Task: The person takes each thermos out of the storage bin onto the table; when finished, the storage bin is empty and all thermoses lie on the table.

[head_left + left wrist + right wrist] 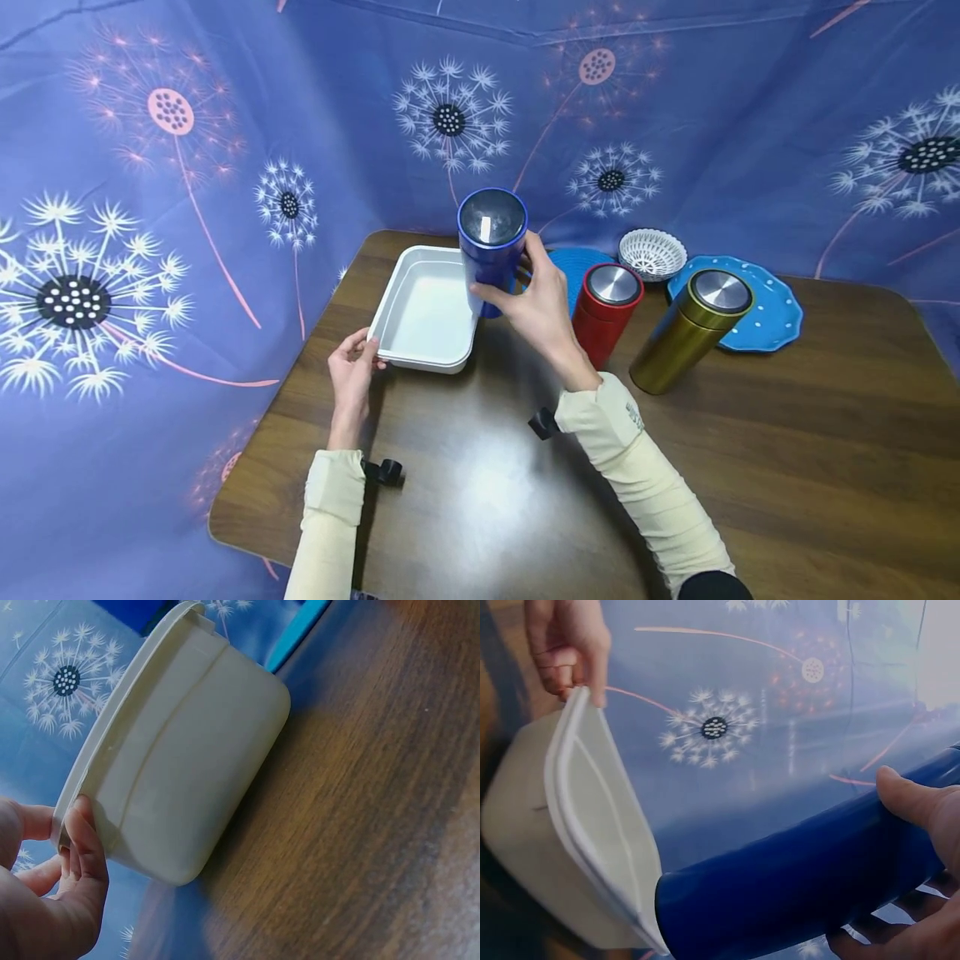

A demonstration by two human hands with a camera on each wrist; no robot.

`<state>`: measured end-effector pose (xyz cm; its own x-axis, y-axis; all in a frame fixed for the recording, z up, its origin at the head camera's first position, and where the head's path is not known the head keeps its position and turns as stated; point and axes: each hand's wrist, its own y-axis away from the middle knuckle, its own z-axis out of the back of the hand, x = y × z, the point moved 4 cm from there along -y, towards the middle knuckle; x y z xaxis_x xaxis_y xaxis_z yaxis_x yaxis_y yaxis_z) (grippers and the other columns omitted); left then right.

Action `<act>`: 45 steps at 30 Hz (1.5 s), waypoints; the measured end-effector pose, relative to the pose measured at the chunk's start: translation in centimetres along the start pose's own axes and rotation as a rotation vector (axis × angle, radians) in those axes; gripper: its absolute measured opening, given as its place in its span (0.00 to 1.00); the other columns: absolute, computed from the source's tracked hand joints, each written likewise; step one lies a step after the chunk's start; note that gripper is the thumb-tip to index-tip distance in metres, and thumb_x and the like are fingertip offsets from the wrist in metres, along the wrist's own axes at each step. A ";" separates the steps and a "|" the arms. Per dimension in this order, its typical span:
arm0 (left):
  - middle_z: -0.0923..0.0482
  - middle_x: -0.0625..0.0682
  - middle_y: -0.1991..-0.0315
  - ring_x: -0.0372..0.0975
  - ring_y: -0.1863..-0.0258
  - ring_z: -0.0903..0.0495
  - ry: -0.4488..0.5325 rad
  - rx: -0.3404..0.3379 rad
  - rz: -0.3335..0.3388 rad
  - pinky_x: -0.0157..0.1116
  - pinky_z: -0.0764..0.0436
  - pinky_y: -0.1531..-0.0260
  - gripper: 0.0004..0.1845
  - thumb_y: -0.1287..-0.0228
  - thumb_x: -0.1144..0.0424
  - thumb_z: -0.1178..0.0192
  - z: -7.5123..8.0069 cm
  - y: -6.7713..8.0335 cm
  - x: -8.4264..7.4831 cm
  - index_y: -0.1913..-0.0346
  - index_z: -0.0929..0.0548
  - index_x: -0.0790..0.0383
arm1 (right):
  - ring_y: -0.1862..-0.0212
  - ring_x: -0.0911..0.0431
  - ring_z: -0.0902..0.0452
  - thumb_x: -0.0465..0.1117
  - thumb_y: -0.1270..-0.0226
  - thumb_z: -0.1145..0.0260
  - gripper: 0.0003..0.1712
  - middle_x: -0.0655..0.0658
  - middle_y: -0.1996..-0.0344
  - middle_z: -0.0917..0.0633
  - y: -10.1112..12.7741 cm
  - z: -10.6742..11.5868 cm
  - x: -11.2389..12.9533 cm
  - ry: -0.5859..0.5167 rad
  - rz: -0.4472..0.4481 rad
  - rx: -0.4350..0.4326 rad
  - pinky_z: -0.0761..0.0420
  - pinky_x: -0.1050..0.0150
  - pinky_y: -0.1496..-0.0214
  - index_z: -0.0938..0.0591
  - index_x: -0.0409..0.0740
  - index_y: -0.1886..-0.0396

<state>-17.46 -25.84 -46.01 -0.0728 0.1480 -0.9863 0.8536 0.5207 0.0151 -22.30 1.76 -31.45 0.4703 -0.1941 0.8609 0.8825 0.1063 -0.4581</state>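
Dandelion-printed blue cloth (750, 108) walls in a dark wooden counter (787, 433). Right hand (542, 310) fingers wrap the blue canister (491, 250), lifted at the white tub's (423, 312) edge; left hand (351, 367) pinches the tub's near corner rim.

My brown wooden table (750, 467) carries a white tub (420, 321), a red canister (606, 310), a gold canister (686, 329), a blue dotted plate (776, 321) and a white basket (652, 252), possibly on a blue mat (572, 265).
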 end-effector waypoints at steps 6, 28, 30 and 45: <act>0.29 0.52 0.73 0.34 0.84 0.27 -0.011 0.011 0.010 0.25 0.23 0.84 0.16 0.37 0.73 0.42 -0.1 0.0 -0.1 0.48 0.25 0.77 | 0.46 0.51 0.25 0.44 0.57 0.20 0.43 0.47 0.47 0.21 1.6 0.2 -1.6 0.010 -0.045 -0.007 0.21 0.53 0.46 0.29 0.50 0.39; 0.30 0.51 0.73 0.33 0.84 0.27 0.004 -0.006 0.016 0.23 0.25 0.85 0.16 0.37 0.73 0.42 -0.2 0.3 -0.1 0.47 0.25 0.77 | 0.43 0.46 0.27 0.47 0.56 0.20 0.44 0.41 0.44 0.23 4.7 0.4 -5.9 0.093 -0.179 0.012 0.23 0.49 0.44 0.31 0.45 0.39; 0.30 0.51 0.73 0.33 0.83 0.27 0.005 -0.007 0.016 0.23 0.24 0.85 0.16 0.37 0.73 0.42 -0.2 0.3 -0.1 0.47 0.25 0.77 | 0.43 0.46 0.27 0.47 0.56 0.21 0.45 0.41 0.44 0.23 4.8 0.4 -6.2 0.099 -0.195 0.019 0.23 0.51 0.44 0.32 0.44 0.38; 0.29 0.50 0.75 0.34 0.84 0.27 0.032 -0.002 0.010 0.24 0.25 0.85 0.16 0.37 0.73 0.42 -0.3 0.3 -0.1 0.48 0.25 0.78 | 0.43 0.46 0.27 0.46 0.55 0.21 0.45 0.41 0.43 0.24 5.1 0.0 -7.3 0.119 -0.272 0.048 0.23 0.51 0.43 0.33 0.44 0.37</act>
<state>-17.37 -25.48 -45.85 -0.0803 0.1800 -0.9804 0.8535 0.5205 0.0256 -21.22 3.75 -40.05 0.2162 -0.3348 0.9172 0.9763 0.0798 -0.2010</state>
